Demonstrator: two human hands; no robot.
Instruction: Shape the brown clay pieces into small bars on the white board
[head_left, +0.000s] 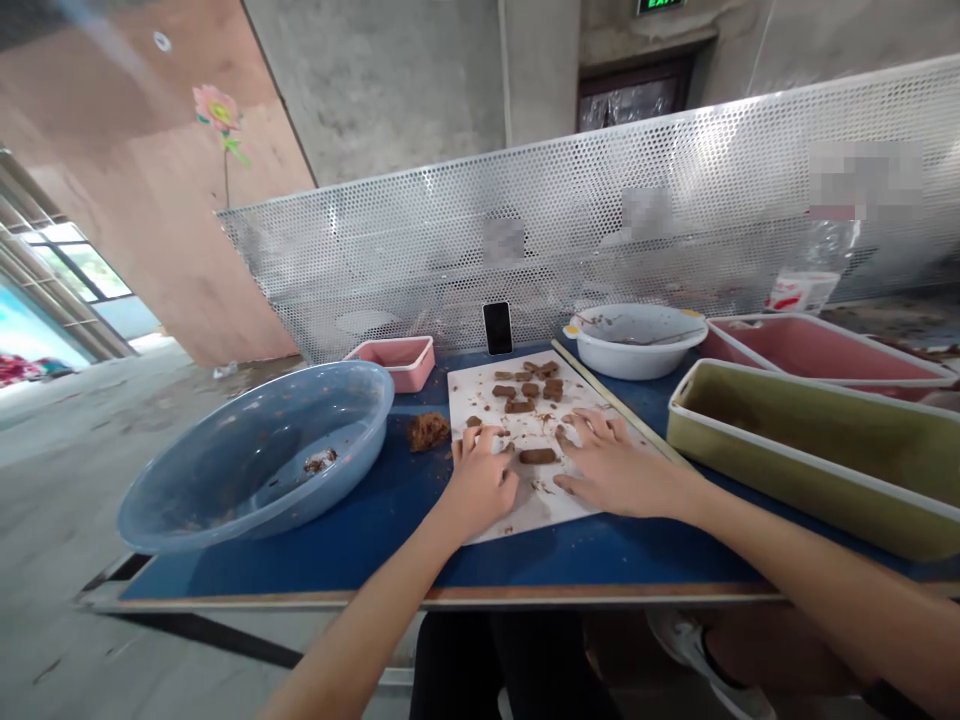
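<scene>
Brown, matte, stubby roll (538,456) sits on littered white board (469,390), between left hand (484,478) and right hand (604,462); right fingers spread, left bent, slightly parted. Blue plastic basin (187,490) left, olive trough (810,485) right.

Prob. a workshop-type rm. in a public or work bldg.: bare concrete wall (405,90) at far side, green exit sign (660,4) high up far R, raw concrete flr. (45,480) L. Blue worktable (540,562) near ctr. backed by perf. metal screen (420,235), w/ lg. blue plastic basin (217,460) L & olive trough (795,465) R. Far L: pinkish panel (135,150) w/ flower decoration (217,108), plus window (79,265).
</scene>
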